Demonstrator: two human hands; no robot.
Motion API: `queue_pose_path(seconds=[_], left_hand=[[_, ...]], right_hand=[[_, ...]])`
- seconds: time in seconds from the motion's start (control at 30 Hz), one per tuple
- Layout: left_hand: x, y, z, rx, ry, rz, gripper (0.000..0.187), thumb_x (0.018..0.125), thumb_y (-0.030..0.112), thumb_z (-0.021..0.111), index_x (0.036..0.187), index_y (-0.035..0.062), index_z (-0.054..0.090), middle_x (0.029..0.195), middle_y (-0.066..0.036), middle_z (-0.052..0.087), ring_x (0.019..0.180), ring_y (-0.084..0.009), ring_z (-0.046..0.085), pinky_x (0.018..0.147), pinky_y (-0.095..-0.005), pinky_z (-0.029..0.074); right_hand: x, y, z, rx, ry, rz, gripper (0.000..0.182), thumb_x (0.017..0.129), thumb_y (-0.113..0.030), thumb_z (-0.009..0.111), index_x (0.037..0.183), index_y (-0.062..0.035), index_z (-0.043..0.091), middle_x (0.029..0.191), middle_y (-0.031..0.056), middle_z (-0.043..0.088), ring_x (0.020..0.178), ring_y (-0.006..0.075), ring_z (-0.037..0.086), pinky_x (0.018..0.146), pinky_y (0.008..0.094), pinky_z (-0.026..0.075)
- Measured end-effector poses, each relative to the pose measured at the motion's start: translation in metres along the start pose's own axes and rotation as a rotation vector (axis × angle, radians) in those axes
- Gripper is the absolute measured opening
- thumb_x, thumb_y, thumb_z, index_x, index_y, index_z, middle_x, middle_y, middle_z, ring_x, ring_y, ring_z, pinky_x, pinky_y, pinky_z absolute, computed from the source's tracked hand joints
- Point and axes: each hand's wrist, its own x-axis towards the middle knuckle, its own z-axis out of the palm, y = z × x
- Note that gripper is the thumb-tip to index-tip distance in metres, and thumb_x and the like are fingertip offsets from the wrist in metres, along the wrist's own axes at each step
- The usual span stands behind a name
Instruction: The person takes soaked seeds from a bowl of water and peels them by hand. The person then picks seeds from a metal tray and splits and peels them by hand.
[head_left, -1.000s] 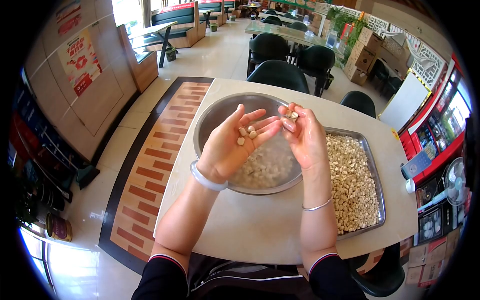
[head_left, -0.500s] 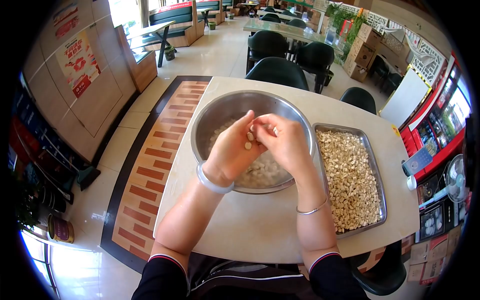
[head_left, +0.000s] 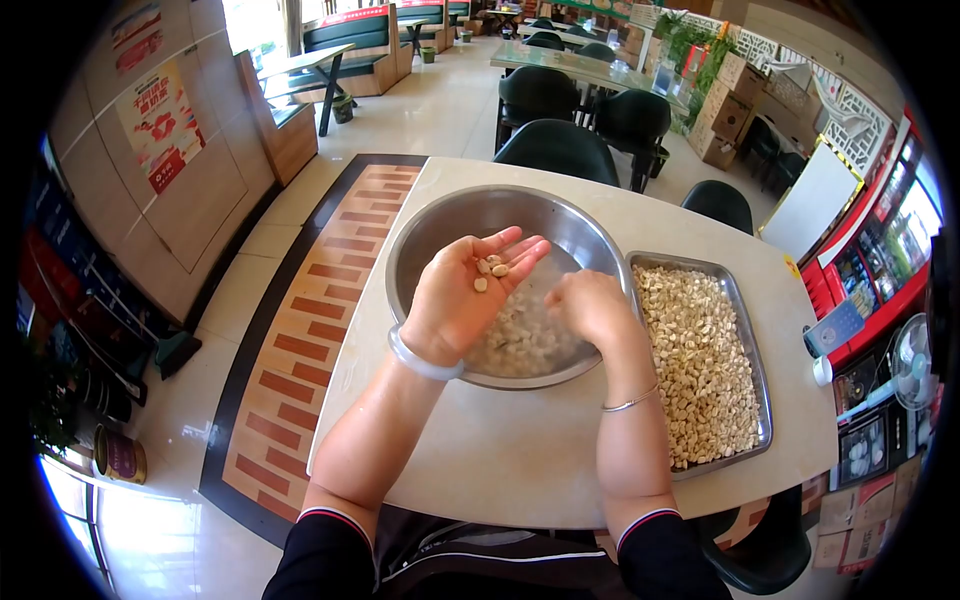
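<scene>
A big steel basin point(head_left: 420, 215) holds cloudy water with several pale beans point(head_left: 520, 330) lying in it. Over its left half, my left hand point(head_left: 465, 290) is turned palm up with fingers stretched out and slightly cupped. A few pale, flat beans point(head_left: 490, 270) rest on that palm and the finger bases. To its right, above the basin's right side, my right hand point(head_left: 590, 305) has its fingers curled together. Its fingertips point down and inward, so anything in them is hidden. The two hands are apart.
Right of the basin, a steel tray point(head_left: 762, 400) is filled with pale split beans point(head_left: 695, 370). Both stand on a cream table point(head_left: 480, 450). Dark chairs point(head_left: 557, 150) are at the far side. A small white cap-like item point(head_left: 822, 370) is by the right edge.
My right hand has moved away from the left palm, down and to the right. The left hand has opened flatter, its fingers now stretched out with beans still on the palm.
</scene>
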Motion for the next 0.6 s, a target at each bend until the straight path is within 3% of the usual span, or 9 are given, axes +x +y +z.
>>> queue_pose_path(seconds=[0.13, 0.23, 0.27, 0.37, 0.5, 0.6], left_hand=[[0.002, -0.001, -0.004, 0.001, -0.081, -0.005, 0.043, 0.092, 0.001, 0.027, 0.132, -0.0146, 0.03, 0.14, -0.037, 0.032, 0.132, -0.0451, 0.036, 0.115, -0.0481, 0.032], [-0.001, -0.002, 0.003, 0.025, -0.002, 0.009, 0.04, 0.093, 0.002, 0.029, 0.129, -0.0146, 0.036, 0.136, -0.035, 0.038, 0.129, -0.0439, 0.04, 0.113, -0.049, 0.034], [0.0, -0.002, 0.002, 0.054, -0.017, 0.002, 0.039, 0.093, 0.003, 0.03, 0.128, -0.0144, 0.038, 0.133, -0.034, 0.041, 0.126, -0.0418, 0.043, 0.111, -0.0481, 0.035], [0.004, -0.004, -0.009, 0.102, -0.036, -0.018, 0.037, 0.095, 0.006, 0.034, 0.124, -0.0134, 0.044, 0.124, -0.028, 0.05, 0.118, -0.0352, 0.05, 0.106, -0.0453, 0.04], [0.01, -0.004, -0.016, 0.09, 0.016, -0.033, 0.034, 0.096, 0.01, 0.037, 0.119, -0.0118, 0.049, 0.112, -0.021, 0.057, 0.106, -0.028, 0.056, 0.099, -0.0423, 0.044], [0.005, -0.003, -0.013, 0.143, 0.026, -0.031, 0.029, 0.098, 0.013, 0.041, 0.112, -0.0085, 0.053, 0.104, -0.016, 0.06, 0.099, -0.025, 0.057, 0.093, -0.0396, 0.046]], right_hand=[[-0.006, -0.01, -0.018, 0.115, -0.191, -0.062, 0.015, 0.083, -0.025, 0.068, 0.091, -0.014, 0.076, 0.08, 0.0142, 0.07, 0.074, 0.029, 0.068, 0.069, 0.0374, 0.053], [-0.005, -0.007, -0.027, 0.266, 0.323, 0.069, 0.017, 0.083, -0.024, 0.069, 0.095, -0.0133, 0.076, 0.08, 0.0136, 0.071, 0.072, 0.0275, 0.068, 0.066, 0.035, 0.052], [-0.008, -0.008, -0.034, 0.321, 0.389, 0.041, 0.02, 0.087, -0.021, 0.064, 0.1, -0.0097, 0.073, 0.084, 0.0131, 0.07, 0.075, 0.0283, 0.068, 0.068, 0.0359, 0.053], [-0.02, -0.029, -0.042, 0.665, 0.314, -0.171, 0.02, 0.087, -0.021, 0.064, 0.1, -0.0085, 0.072, 0.083, 0.013, 0.07, 0.074, 0.0285, 0.068, 0.068, 0.0362, 0.052], [-0.009, -0.034, -0.019, 0.519, 0.354, -0.281, 0.019, 0.086, -0.019, 0.065, 0.099, -0.0063, 0.071, 0.084, 0.0131, 0.07, 0.074, 0.0266, 0.068, 0.067, 0.0352, 0.053], [-0.003, -0.036, -0.014, 0.741, 0.324, -0.197, 0.017, 0.087, -0.015, 0.065, 0.101, -0.0049, 0.068, 0.082, 0.012, 0.07, 0.071, 0.0217, 0.069, 0.063, 0.0308, 0.052]])
